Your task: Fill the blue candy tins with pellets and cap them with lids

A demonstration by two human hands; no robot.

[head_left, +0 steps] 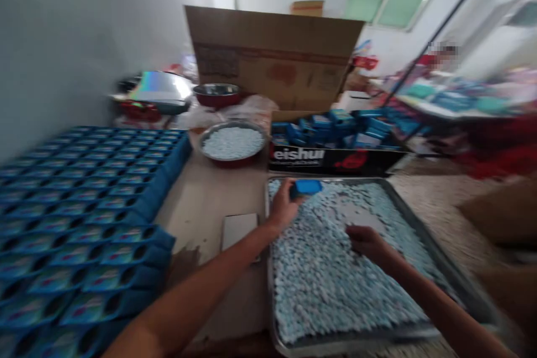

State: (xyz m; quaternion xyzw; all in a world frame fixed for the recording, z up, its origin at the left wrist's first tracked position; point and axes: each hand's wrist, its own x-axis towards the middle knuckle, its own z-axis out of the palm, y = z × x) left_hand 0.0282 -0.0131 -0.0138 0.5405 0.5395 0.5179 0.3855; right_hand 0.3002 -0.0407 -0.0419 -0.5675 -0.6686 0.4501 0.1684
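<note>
My left hand is closed around a small blue box above the far left part of a metal tray. A layer of small pale blue and white pellets covers much of the tray. My right hand is low over the pellets, beside a bare patch of tray bottom. Its fingers are curled together; whether pellets are in them is hidden by the hand and blur.
Rows of blue boxes stand on the left. A round bowl of pellets and a flat pale rectangular object are left of the tray. Behind it, a black-sided carton holds blue boxes. A person is far right.
</note>
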